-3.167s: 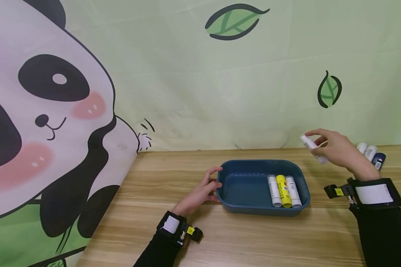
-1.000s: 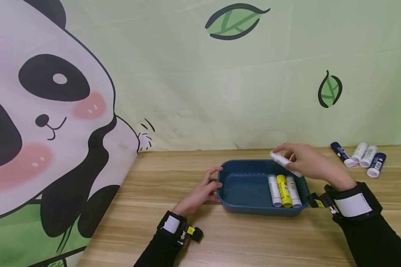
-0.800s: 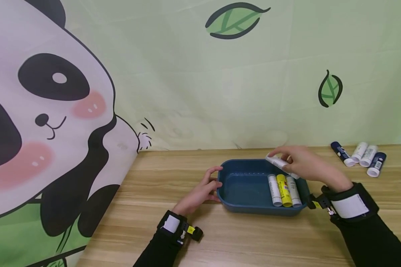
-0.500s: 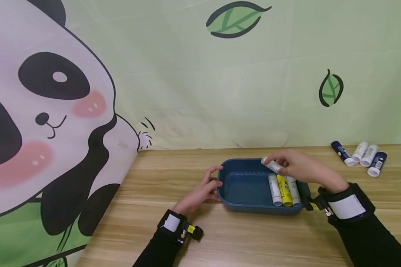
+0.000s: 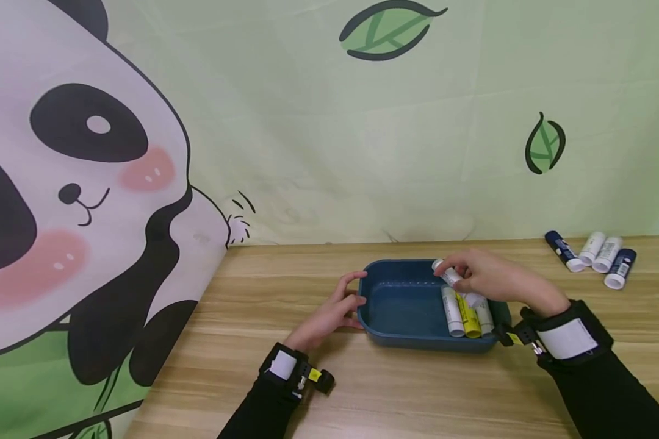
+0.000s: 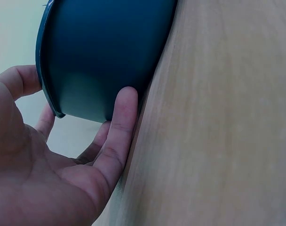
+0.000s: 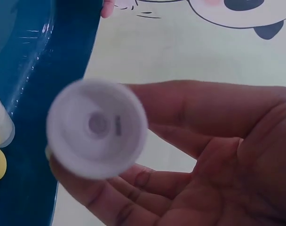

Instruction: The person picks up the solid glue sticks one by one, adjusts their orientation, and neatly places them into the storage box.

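Observation:
In the head view, my right hand (image 5: 496,280) pinches a white glue stick (image 5: 448,274) between thumb and fingers. It hangs tilted over the back right of a dark blue box (image 5: 398,308). The right wrist view looks straight at the round end of that glue stick (image 7: 97,129). Inside the box, against its right side, a white glue stick (image 5: 453,312), a yellow glue stick (image 5: 469,318) and another white one (image 5: 485,318) lie side by side, partly hidden by the held one. My left hand (image 5: 329,314) rests spread fingers on the outer left wall and rim.
At the back right of the wooden table (image 5: 417,390) lie a dark blue glue stick (image 5: 563,250), two white glue sticks (image 5: 600,252) and another dark blue one (image 5: 620,268). Behind the table hangs a green cloth (image 5: 318,134) with a panda printed on it.
My right hand has brought the white glue stick from the back right, leftward and down over the box, tilting its near end lower. The left hand stays against the box.

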A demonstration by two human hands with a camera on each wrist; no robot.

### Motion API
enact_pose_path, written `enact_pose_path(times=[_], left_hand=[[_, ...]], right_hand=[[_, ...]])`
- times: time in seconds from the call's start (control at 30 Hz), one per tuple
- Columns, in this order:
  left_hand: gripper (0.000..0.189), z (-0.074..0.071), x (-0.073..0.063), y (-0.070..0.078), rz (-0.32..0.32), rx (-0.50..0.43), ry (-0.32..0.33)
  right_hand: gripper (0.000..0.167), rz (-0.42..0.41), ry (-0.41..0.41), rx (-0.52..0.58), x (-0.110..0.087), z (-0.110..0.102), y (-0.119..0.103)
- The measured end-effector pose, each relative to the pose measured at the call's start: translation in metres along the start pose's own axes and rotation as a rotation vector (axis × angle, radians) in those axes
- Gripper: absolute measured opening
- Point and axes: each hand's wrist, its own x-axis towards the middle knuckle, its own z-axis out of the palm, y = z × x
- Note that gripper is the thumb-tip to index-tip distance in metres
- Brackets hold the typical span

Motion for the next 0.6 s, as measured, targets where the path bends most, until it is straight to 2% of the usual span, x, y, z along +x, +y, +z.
enact_pose_path(times=[0.33,0.6], left_hand=[[0.057,-0.001,-0.001,0.000,0.003,0.001,-0.007],[0.057,0.000,-0.001,0.000,0.007,-0.003,0.000]], right_hand=[[0.035,0.037,0.011,-0.011,0.005,0.005,0.003],[0.032,0.053,-0.044,-0.098,0.017,0.006,-0.002]])
